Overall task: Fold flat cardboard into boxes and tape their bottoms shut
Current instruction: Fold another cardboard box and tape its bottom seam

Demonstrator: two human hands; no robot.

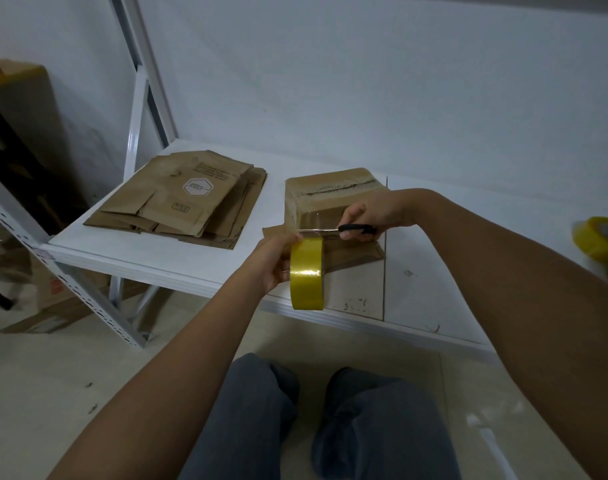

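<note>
The left hand [273,259] gripped the yellow tape roll [307,273] by its rim, the right hand [364,216] held scissors [344,230] at the taut, likely clingy strip beside the light, stiff cardboard box [330,199] on the white shelf [157,251].

one wide head-worn view looks forward and down, close over the low white shelf board [177,251] at frame centre.
</note>
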